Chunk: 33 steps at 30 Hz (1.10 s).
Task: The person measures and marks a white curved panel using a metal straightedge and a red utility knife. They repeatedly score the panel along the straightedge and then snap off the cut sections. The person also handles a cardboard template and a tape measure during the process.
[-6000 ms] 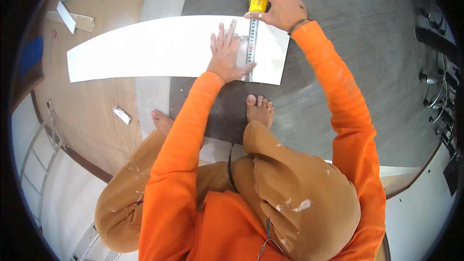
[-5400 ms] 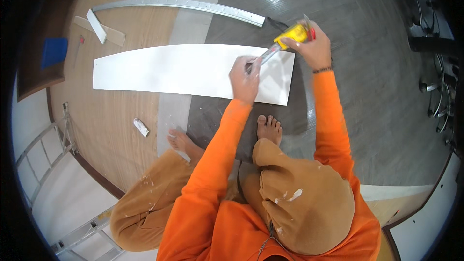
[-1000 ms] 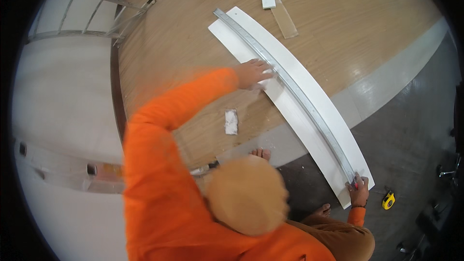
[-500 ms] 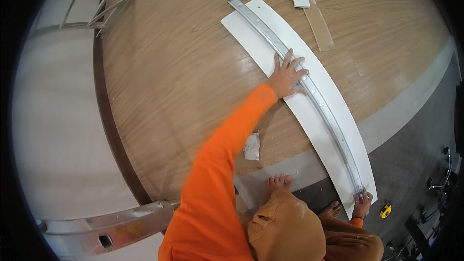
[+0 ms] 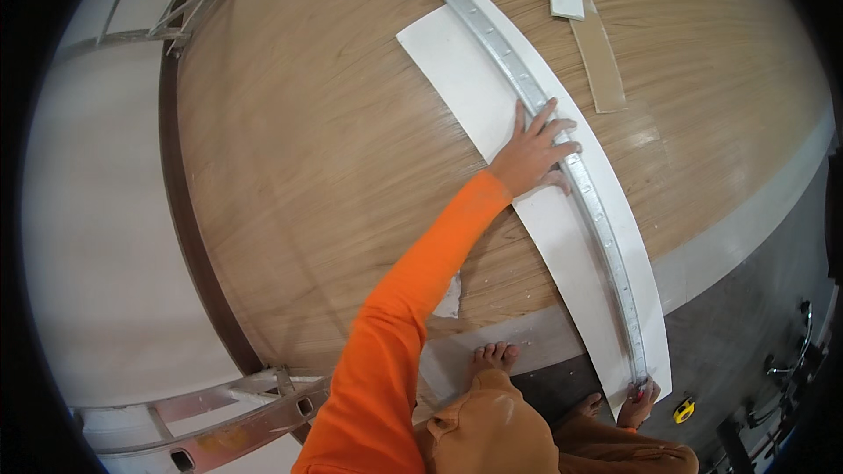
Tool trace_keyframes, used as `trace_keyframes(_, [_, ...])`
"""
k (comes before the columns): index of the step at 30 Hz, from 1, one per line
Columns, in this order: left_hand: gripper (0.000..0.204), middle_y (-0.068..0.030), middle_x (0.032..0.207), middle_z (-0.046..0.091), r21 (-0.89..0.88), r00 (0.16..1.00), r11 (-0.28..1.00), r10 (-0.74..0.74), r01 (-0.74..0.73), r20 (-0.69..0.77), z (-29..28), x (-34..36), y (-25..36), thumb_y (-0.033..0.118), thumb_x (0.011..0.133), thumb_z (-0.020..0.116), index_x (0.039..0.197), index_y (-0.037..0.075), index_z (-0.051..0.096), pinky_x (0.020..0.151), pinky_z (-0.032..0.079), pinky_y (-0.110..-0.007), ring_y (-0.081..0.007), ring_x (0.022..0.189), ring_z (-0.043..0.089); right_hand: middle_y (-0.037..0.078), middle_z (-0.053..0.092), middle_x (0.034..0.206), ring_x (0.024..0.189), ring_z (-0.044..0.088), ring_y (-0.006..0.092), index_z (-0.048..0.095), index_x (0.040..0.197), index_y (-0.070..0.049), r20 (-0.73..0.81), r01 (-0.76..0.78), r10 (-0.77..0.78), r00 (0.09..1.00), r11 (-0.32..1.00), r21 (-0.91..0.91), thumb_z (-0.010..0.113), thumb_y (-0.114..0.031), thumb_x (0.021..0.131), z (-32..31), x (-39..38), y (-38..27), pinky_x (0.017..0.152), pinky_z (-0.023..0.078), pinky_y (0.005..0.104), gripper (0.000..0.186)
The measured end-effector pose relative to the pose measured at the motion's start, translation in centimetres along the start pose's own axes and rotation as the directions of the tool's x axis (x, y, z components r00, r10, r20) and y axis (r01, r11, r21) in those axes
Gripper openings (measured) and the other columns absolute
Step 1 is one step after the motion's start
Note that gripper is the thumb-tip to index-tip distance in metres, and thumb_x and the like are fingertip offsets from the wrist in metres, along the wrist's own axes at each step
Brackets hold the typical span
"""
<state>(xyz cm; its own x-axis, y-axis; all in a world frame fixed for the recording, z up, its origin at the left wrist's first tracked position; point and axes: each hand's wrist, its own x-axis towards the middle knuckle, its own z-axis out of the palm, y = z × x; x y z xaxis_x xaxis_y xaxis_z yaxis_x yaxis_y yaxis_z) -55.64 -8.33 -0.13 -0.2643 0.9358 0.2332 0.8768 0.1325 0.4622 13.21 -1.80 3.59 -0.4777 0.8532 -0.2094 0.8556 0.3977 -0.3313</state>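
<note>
Left hand [image 5: 529, 158] spans metal strip [image 5: 608, 246] on white panel [image 5: 571, 250]; right hand [image 5: 637, 405] touches end.

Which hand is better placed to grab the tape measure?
Likely your right hand, at the near end of the metal strip, close to the tape measure; your left hand is farther away.

Metal strip [image 5: 608, 241] partly under fingers [image 5: 540, 118]

Curved, flat white panel [image 5: 569, 246]: uniform. Arched silver-grey metal strip [image 5: 601, 221]: row of spots. Orange fabric sleeve [image 5: 397, 297]: solid. Compact yellow tape measure [image 5: 684, 410]: dark centre. Tan wood-grain floor [image 5: 325, 140]: darker streaks.
</note>
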Motion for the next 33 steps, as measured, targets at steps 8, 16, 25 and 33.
trace_keyframes(8, [0.103, -0.0268, 0.168, 0.02, -0.036, 0.92, 0.943, -0.33, 0.33, -0.213, -0.4, 1.1, -4.2, 0.073, 0.091, 0.057, 0.159, 0.0, 0.032, 0.123, 0.007, -0.067, -0.0437, 0.157, 0.012, 0.017, 0.052, 0.11, 0.101, 0.057, 0.0368, 0.057, 0.136, 0.0, -0.023, -0.185, 0.185, 0.982, 0.983, 0.012, 0.072, -0.013, 0.092, 0.5, 1.5, -2.0, 0.089, 0.048, 0.0448, 0.047])
trace_keyframes(16, [0.099, -0.0381, 0.16, 0.027, 0.419, 0.767, 0.644, -0.513, 0.641, -0.385, -5.1, -0.7, -14.0, 0.068, 0.1, 0.042, 0.15, -0.016, 0.035, 0.124, 0.011, -0.064, -0.0551, 0.152, 0.016, 0.017, 0.051, 0.11, 0.1, 0.057, 0.0365, 0.058, 0.136, -0.001, 0.026, -0.091, 0.091, 0.996, 0.995, 0.027, 0.072, -0.015, 0.093, -0.6, 2.2, -2.7, 0.087, 0.049, 0.0444, 0.048])
trace_keyframes(25, [0.046, -0.0232, 0.147, 0.051, 0.018, 0.962, 0.986, -0.157, 0.165, -0.222, -0.2, -0.6, -4.5, 0.031, 0.095, 0.068, 0.132, 0.004, 0.06, 0.117, 0.036, -0.055, -0.043, 0.143, 0.042, 0.019, 0.052, 0.122, 0.109, 0.06, 0.0393, 0.057, 0.138, -0.005, -0.034, -0.039, 0.039, 0.999, 0.999, 0.002, 0.072, -0.011, 0.093, 0.5, 1.2, -0.9, 0.09, 0.051, 0.0465, 0.048])
trace_keyframes(33, [0.083, -0.01, 0.166, 0.031, 0.245, 1.0, 0.969, -0.021, 0.018, 0.01, -5.5, 1.8, -7.4, 0.068, 0.08, 0.074, 0.148, 0.025, 0.053, 0.124, 0.011, -0.069, -0.0452, 0.155, 0.015, 0.022, 0.054, 0.139, 0.126, 0.056, 0.0433, 0.056, 0.141, -0.002, -0.05, -0.074, 0.072, 0.996, 0.996, -0.044, 0.071, -0.009, 0.091, 0.8, -0.4, 2.5, 0.1, 0.05, 0.0481, 0.052])
